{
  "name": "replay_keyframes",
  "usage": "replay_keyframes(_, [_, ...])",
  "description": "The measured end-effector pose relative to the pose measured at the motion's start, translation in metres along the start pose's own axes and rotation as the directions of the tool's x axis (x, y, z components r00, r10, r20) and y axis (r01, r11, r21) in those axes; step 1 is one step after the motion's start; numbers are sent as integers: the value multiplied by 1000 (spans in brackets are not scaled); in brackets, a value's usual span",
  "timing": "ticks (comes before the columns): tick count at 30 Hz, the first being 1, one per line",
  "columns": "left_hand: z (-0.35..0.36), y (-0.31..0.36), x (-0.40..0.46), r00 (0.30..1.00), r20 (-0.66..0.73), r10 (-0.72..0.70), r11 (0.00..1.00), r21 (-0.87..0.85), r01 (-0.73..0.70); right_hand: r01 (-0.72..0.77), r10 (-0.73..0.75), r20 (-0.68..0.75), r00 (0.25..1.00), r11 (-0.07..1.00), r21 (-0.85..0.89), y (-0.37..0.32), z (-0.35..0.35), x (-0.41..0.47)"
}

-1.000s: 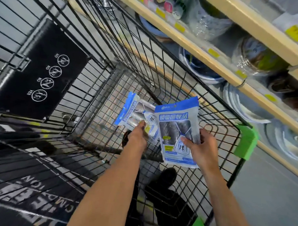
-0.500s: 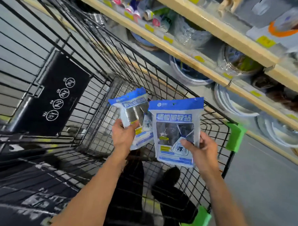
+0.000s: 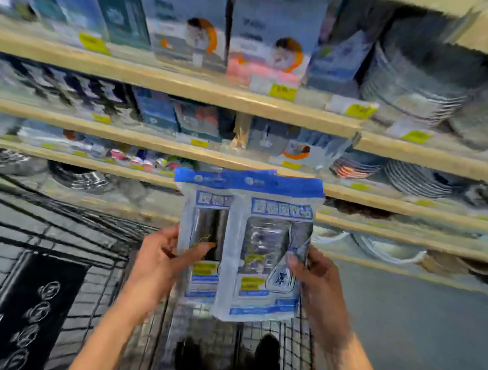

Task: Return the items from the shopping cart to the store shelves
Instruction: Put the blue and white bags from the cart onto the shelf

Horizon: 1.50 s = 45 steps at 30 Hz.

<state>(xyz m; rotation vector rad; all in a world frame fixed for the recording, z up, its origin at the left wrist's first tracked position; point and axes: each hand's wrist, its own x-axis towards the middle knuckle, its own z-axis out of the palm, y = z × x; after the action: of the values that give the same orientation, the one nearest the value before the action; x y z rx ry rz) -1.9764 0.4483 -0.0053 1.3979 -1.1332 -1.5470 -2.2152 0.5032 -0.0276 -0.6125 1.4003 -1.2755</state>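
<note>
Each hand, left hand [image 3: 161,261] and right hand [image 3: 318,274], grips one blue-topped clear plastic pouch (left pouch [image 3: 200,233], right pouch [image 3: 265,250]); find, through blur, apparently matching stock on the wooden store shelves [image 3: 185,87] first.

Both packs lifted out of the cart [image 3: 67,233], now up in front of the shelves [image 3: 241,100]. Left pack [image 3: 201,239] and right pack [image 3: 265,255] brought together, right overlapping left; earlier apart. Left hand [image 3: 161,262] and right hand [image 3: 320,277] raised. View blurred.
</note>
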Motion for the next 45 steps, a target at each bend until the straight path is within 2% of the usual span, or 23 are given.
replay_keyframes(5, [74,51,58,966,219,135,990,-2,-138,170,-164,-75,984,982,82,-67,-39,17])
replay_keyframes(8, [116,92,94,934,257,250,967,-30,-251,250,-240,-89,967,961,121,-109,-57,37])
replay_keyframes(12, [157,144,135,932,178,315,946,-137,-293,312,-298,-153,942,947,74,-153,-62,66])
replay_keyframes(17, [186,197,178,937,-89,337,918,-188,-348,305,-284,-186,941,948,96,-179,-65,97])
replay_keyframes(21, [200,206,199,879,-204,432,885,-89,-456,263,-238,-194,952,958,114,-159,-78,104])
replay_keyframes(23, [211,213,207,867,-232,441,890,-15,-457,212,-182,-224,957,970,116,-146,-87,103])
replay_keyframes(26, [225,216,220,874,-189,448,893,54,-446,184,-165,-234,958,981,64,-128,-99,104])
replay_keyframes(28, [230,213,225,869,-146,473,875,196,-443,210,-196,-224,955,977,38,-120,-103,105])
replay_keyframes(30, [227,208,233,816,-146,560,769,459,-445,253,-239,-217,947,967,41,-119,-104,107])
replay_keyframes(32, [220,208,231,723,-96,684,548,722,-422,296,-278,-200,940,953,70,-122,-104,109])
replay_keyframes(34, [213,211,232,636,-8,771,317,872,-374,331,-307,-189,933,938,108,-127,-103,113])
replay_keyframes(36, [205,216,233,592,38,805,198,924,-328,355,-327,-191,926,925,138,-134,-102,118])
replay_keyframes(39, [203,223,234,600,55,798,190,922,-338,382,-352,-195,916,912,149,-146,-97,127])
replay_keyframes(43, [215,222,232,705,176,687,107,935,-337,441,-409,-191,892,880,177,-151,-93,135])
replay_keyframes(45, [217,219,233,716,210,666,50,945,-324,448,-416,-186,890,875,186,-149,-93,137])
